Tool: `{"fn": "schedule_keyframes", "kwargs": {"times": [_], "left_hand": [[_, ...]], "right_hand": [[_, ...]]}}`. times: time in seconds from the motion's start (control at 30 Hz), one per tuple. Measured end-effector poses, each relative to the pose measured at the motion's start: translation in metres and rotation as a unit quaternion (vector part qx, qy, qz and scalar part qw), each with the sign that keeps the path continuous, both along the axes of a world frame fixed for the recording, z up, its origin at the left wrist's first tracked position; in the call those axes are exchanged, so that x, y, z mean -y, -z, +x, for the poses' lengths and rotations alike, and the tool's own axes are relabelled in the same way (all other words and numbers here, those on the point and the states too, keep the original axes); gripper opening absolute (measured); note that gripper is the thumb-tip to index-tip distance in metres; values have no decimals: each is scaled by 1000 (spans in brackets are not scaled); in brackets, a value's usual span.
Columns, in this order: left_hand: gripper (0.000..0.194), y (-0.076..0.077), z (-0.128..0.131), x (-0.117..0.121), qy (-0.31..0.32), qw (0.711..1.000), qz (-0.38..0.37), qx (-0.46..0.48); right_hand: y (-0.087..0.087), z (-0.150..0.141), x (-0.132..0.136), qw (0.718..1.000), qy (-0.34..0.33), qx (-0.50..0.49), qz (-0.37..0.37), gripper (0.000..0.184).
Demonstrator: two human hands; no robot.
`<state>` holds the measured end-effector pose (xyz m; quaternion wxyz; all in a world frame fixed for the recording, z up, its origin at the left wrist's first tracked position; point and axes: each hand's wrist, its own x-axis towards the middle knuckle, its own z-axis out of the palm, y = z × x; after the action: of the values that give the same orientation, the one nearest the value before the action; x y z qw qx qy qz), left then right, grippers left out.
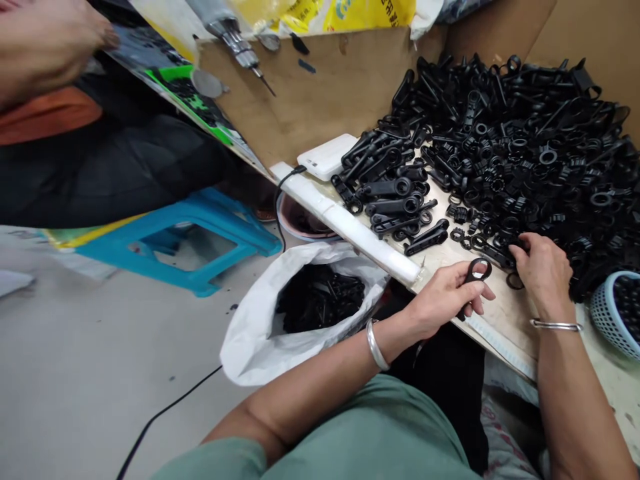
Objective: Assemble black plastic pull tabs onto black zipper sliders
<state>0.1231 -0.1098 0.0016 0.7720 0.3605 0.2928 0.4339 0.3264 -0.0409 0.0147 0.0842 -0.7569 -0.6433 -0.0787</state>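
Note:
My left hand (445, 297) is closed around a black plastic arm with a ring end (479, 269), held above the table's front edge. The ring points up and away from me, and my fingers hide much of the arm. My right hand (545, 273) rests at the near edge of a big heap of black plastic parts (530, 147). Its thumb and forefinger come together at the dark pieces there; what they pinch is hard to make out. Small black toothed rings (460, 213) lie between the heap and a stack of similar black arms (390, 190).
An open white sack (250, 340) of black parts stands below the table edge. To the right is a light-blue basket (607, 320) with black pieces. A power screwdriver (235, 40), a white box (325, 157), a blue stool (190, 220) and another person's arm (50, 50) are at left.

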Motion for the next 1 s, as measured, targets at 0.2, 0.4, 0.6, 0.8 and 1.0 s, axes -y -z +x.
{"fn": "schedule_keyframes", "kwargs": {"times": [0.2,0.4,0.6,0.8,1.0], "left_hand": [[31,5,-7,-2,5,998,-56,35],[29,10,-8,-1,12,991,-114,69],[32,13,-8,1,15,985,-135,109],[42,17,-6,2,-5,991,-96,89],[47,18,0,4,-6,996,-13,88]], "right_hand": [[8,6,43,980,-143,3,136,30],[23,-10,98,957,-265,99,57,31],[20,-3,94,952,-305,32,-4,30],[-2,-11,93,939,-282,-189,57,27],[3,-52,95,909,-260,-278,168,24]]}}
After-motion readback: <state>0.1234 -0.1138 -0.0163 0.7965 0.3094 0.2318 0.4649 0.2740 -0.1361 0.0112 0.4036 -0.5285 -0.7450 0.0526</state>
